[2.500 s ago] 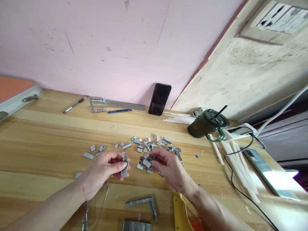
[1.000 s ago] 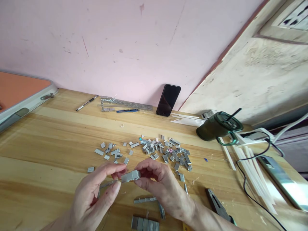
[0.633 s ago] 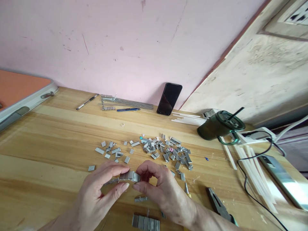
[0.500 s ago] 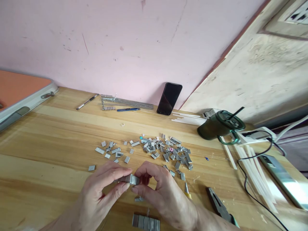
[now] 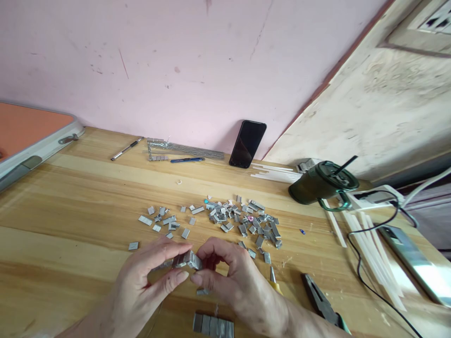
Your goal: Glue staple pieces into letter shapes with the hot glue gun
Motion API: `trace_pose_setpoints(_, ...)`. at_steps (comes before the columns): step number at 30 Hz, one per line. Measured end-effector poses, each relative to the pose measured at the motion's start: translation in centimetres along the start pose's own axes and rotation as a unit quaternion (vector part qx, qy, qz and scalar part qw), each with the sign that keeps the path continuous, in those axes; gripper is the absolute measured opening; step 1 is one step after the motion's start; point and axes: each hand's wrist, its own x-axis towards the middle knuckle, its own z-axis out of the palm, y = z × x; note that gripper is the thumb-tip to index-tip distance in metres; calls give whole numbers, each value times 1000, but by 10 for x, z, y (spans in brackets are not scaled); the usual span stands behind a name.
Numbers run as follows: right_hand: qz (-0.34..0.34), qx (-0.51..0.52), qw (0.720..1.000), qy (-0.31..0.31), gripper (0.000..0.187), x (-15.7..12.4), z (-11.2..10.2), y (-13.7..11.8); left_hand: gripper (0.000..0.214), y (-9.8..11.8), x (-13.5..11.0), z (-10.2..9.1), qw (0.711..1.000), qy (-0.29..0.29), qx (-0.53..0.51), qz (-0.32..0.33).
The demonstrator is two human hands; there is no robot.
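Between my two hands is a jointed strip of small grey metal blocks point(image 5: 182, 259), bent near its right end. My left hand point(image 5: 148, 279) has it between curled fingers and thumb, its left part running behind the thumb. With thumb and fingertips, my right hand point(image 5: 234, 279) pinches the strip's right end. Below my hands lies another row of grey metal blocks point(image 5: 213, 325) joined side by side. A single small metal piece point(image 5: 203, 292) rests beneath my right fingertips. Just beyond my hands, loose metal pieces point(image 5: 246, 220) are heaped and scattered.
Pliers point(image 5: 319, 295) and a yellow-handled tool point(image 5: 274, 280) lie right of my right hand. Farther right are white strips point(image 5: 375, 263), a phone point(image 5: 412, 263), a black cable and a dark green mug point(image 5: 317, 183). Against the wall leans another phone point(image 5: 247, 143), near thin metal rods point(image 5: 193, 150).
The held strip has turned and now bends more sharply, showing more of its left part. My left thumb has shifted slightly away from the strip's right end.
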Motion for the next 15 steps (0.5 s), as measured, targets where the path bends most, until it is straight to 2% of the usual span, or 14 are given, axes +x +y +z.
trace_pose_setpoints(3, 49, 73, 996, -12, 34, 2, -4, 3, 30, -1, 0, -4, 994, -25, -47, -98)
trace_pose_setpoints(7, 82, 123, 988, -43, 47, 5, -8, 12, 19, 5, 5, -6, 972, -56, -128, -189)
trace_pose_setpoints(10, 70, 161, 983, -48, 51, 6, -7, 18, 19, 8, 10, -4, 954, -89, -173, -227)
trace_pose_setpoints(15, 67, 223, 972, -42, 42, 9, -4, 20, 25, 8, 11, -1, 944, -97, -191, -249)
